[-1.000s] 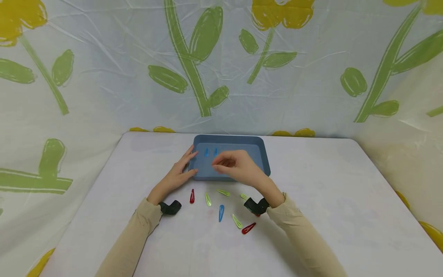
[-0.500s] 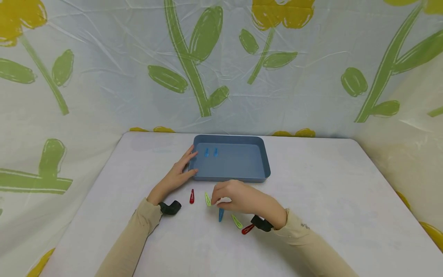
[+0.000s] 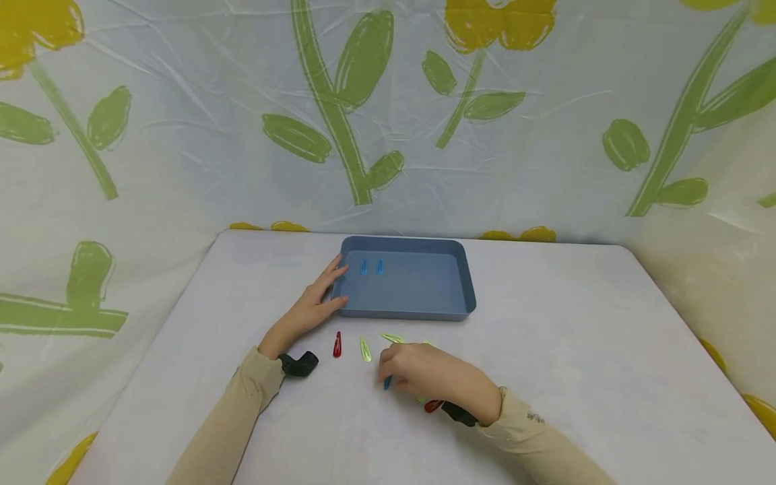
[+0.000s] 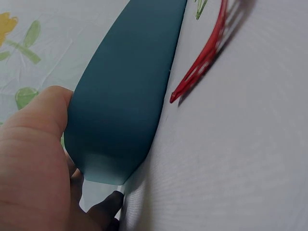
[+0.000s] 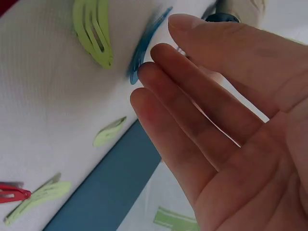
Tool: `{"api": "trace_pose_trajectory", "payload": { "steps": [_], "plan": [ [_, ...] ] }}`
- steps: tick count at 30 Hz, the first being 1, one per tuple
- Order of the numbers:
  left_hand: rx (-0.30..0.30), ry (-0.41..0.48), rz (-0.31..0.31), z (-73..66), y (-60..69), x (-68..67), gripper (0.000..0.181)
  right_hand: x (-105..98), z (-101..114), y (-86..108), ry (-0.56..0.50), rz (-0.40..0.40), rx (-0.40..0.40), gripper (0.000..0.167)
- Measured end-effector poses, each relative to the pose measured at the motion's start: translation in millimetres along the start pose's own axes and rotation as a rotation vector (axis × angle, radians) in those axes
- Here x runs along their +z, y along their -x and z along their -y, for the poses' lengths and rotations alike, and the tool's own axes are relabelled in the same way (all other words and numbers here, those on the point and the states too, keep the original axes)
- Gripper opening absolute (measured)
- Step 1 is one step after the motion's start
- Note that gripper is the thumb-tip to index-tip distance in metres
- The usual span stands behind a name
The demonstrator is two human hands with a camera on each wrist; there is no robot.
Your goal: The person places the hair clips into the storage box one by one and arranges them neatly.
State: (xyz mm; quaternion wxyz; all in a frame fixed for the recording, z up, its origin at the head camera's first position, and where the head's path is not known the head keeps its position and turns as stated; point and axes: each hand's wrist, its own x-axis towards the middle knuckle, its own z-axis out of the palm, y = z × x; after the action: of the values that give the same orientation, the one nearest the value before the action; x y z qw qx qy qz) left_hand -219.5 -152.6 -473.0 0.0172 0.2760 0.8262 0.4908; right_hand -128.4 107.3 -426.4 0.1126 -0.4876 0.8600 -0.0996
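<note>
- On the table point(image 3: 545, 323), the tray point(image 3: 418, 289) might slide if your left hand point(image 3: 309, 304), spread loosely against it, pushes;
- your right hand point(image 3: 432, 372) grasps nothing, thumb and fingers apart;
- the blue clip point(image 3: 387, 382), in front of the tray, contact unclear, could skid if brushed.

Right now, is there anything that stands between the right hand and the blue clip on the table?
Nothing visible does: in the right wrist view, the fingertips of the right hand are close beside the blue clip. A green clip lies nearby, but on the side away from them.
</note>
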Motion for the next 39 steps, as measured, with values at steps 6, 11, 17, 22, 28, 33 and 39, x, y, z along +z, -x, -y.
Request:
{"api": "trace_pose_trajectory", "payload": {
  "steps": [6, 11, 17, 22, 28, 33, 39],
  "plan": [
    [0.001, 0.001, -0.001, -0.2, 0.0, -0.3, 0.063, 3, 1, -0.9, 0.018, -0.02, 0.017, 0.029],
    [0.006, -0.001, -0.005, 0.5, -0.6, -0.6, 0.063, 6, 0, -3.7, 0.006, -0.064, 0.031, 0.034],
    [0.011, -0.001, -0.006, 0.2, -0.7, -0.4, 0.063, 10, -1, -7.4, -0.009, -0.12, 0.027, 0.037],
    [0.008, -0.001, -0.005, -0.7, -0.6, -1.0, 0.063, 13, -2, -8.5, -0.032, -0.163, 0.025, 0.034],
    [0.009, 0.004, 0.0, -1.8, -0.8, -1.3, 0.063, 15, -2, -8.0, -0.06, -0.193, 0.025, 0.029],
    [0.014, 0.009, 0.0, -1.1, -1.0, -0.9, 0.063, 17, -2, -7.6, -0.057, -0.222, 0.009, 0.023],
    [0.014, 0.009, 0.002, 1.6, -0.8, -0.5, 0.063, 19, -2, -7.2, -0.056, -0.24, 0.015, 0.02]
  ]
}}
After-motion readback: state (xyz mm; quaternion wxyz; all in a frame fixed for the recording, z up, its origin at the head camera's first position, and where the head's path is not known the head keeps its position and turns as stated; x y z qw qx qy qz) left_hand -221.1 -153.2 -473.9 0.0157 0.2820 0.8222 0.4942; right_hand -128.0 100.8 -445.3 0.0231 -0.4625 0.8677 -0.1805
